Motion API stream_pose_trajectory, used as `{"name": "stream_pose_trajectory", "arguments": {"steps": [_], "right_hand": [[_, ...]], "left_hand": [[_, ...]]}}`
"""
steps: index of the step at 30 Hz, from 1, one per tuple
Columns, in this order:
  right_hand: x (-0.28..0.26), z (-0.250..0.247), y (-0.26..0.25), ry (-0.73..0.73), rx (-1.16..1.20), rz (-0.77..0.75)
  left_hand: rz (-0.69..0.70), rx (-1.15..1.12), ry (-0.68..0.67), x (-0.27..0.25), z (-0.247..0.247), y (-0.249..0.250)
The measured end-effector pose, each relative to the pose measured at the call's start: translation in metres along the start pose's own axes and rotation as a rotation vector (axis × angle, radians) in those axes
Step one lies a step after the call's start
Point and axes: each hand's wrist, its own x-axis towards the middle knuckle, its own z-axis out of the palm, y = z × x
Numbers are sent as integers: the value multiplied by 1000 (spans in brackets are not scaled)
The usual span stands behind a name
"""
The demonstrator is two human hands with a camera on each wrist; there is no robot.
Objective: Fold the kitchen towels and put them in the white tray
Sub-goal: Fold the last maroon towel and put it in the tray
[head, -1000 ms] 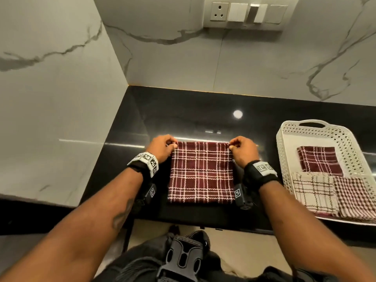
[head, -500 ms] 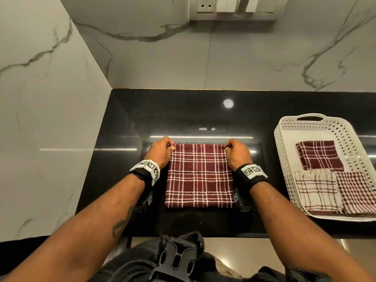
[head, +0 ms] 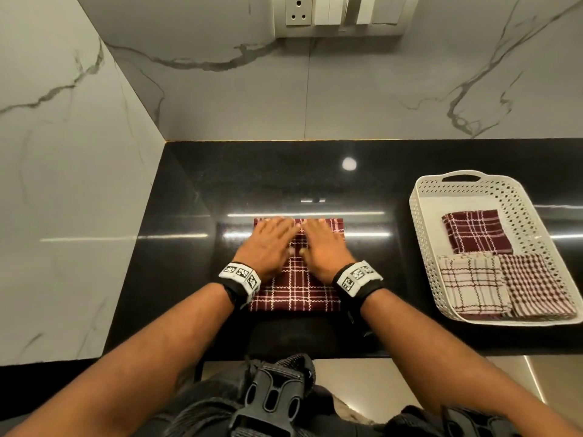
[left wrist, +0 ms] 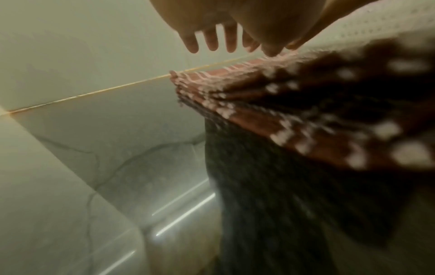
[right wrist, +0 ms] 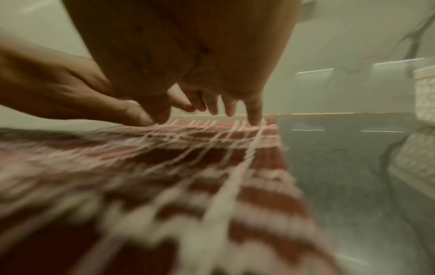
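Note:
A folded maroon checked towel lies flat on the black counter before me. Both hands lie on its far half, side by side. My left hand has its fingers straight and spread over the cloth. My right hand is flat too, fingertips touching the towel near its far edge. The white tray stands at the right with three folded towels inside: a maroon one, a cream checked one and a small-check one.
Marble walls close the counter at the left and the back, with a socket panel above. The counter's front edge runs just below the towel. A black buckle strap hangs at my chest.
Both hands let go of the towel's far corners and moved inward onto its middle, fingers now flat on the cloth. The towel has not shifted.

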Motion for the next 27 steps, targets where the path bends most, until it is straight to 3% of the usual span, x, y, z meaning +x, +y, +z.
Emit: {"name": "stream_pose_trajectory", "arguments": {"steps": [2,4,7,10,13,16,23,27], "right_hand": [[-14,23,-1,-220,-103,-32],[-25,29,17,-270,-163,-5],[-42,18,53,-257,-159,144],[-55,7,67,-217,-232,248],[-61,10,34,-128,-185,93],[-69,31,5,-231,-145,-45],[-99,28,59,-218,-137,81],[-107,21,37,-89,-149,54]], "left_hand": [[21,61,-150,-11,17,12],[-87,40,-152,-26,26,10],[-237,30,-135,-54,27,-9],[-293,64,-133,-66,18,-13],[-160,66,-81,-56,13,22],[-92,61,-165,-52,23,53],[-338,10,-158,-112,29,26],[-257,25,-54,-107,23,53]]}}
